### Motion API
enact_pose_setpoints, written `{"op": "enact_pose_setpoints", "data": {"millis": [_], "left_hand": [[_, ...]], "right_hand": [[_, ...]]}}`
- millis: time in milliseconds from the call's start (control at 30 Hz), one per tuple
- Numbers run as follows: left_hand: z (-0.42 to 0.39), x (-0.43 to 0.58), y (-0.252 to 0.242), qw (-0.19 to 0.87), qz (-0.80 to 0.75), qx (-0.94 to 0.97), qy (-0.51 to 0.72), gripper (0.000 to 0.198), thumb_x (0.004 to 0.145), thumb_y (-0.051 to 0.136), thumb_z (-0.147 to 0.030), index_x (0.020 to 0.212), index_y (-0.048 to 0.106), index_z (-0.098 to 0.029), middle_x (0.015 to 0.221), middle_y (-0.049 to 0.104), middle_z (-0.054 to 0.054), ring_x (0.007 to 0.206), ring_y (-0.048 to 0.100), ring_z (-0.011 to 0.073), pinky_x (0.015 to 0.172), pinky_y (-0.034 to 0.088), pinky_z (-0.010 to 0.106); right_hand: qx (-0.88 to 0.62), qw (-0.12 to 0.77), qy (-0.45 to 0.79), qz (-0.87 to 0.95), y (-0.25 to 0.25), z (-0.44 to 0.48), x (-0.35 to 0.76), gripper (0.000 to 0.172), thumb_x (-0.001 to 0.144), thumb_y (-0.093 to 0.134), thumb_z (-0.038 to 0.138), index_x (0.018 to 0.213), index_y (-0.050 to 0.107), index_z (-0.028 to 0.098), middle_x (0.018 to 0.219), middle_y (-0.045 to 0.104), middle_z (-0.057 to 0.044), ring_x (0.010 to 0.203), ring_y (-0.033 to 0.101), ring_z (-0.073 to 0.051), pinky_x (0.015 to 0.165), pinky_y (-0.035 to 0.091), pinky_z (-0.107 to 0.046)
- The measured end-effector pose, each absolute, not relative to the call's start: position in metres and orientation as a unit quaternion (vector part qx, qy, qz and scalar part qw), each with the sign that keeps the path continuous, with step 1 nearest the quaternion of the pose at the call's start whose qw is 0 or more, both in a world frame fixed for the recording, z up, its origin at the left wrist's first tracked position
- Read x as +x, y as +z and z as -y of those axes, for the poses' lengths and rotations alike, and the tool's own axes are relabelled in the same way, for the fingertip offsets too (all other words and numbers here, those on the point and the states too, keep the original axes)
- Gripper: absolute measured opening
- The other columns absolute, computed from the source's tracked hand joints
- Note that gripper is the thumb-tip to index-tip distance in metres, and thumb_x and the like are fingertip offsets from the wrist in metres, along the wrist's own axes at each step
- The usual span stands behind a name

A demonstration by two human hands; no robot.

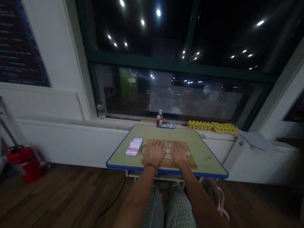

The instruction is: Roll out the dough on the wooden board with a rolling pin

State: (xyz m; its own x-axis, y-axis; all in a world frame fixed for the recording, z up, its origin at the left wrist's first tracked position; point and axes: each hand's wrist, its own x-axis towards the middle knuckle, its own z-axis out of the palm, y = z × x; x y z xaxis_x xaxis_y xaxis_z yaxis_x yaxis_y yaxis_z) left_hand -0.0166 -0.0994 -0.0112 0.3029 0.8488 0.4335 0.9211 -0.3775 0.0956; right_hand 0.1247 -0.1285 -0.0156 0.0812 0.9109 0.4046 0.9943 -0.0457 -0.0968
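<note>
A wooden board [175, 163] lies on a pale green table [211, 163] with a blue edge. Across the board runs a light rolling pin [168, 151], its right end showing beyond my right hand. Pale, flat dough [168, 156] shows in part beneath the pin, between my hands. My left hand [157, 152], with a beaded bracelet at the wrist, rests over the pin's left part, fingers reaching forward. My right hand [179, 152] lies over its right part, fingers likewise stretched forward over it.
A blurred-out phone-like object [134, 146] lies left of the board. Behind the table, a small bottle [159, 118] and a yellow egg-tray-like strip [212, 126] stand along the windowsill. A clear bottle [101, 110] is further left. A red extinguisher [25, 164] stands on the floor.
</note>
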Motion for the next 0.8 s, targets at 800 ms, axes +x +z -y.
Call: {"op": "enact_pose_setpoints", "data": {"millis": [800], "left_hand": [[0.072,-0.007,0.004,0.052,0.564,-0.802,-0.191,0.034,0.097,0.040,-0.026,0.107,0.070,-0.011,0.110,0.070,0.015,0.106,0.063,0.0255,0.090,0.045,0.038]], "right_hand": [[-0.673,0.115,-0.121,0.721,-0.013,0.085,0.138,0.040,0.098,0.036,0.024,0.121,0.068,0.018,0.128,0.067,-0.010,0.117,0.058,-0.022,0.104,0.035,-0.034]]}}
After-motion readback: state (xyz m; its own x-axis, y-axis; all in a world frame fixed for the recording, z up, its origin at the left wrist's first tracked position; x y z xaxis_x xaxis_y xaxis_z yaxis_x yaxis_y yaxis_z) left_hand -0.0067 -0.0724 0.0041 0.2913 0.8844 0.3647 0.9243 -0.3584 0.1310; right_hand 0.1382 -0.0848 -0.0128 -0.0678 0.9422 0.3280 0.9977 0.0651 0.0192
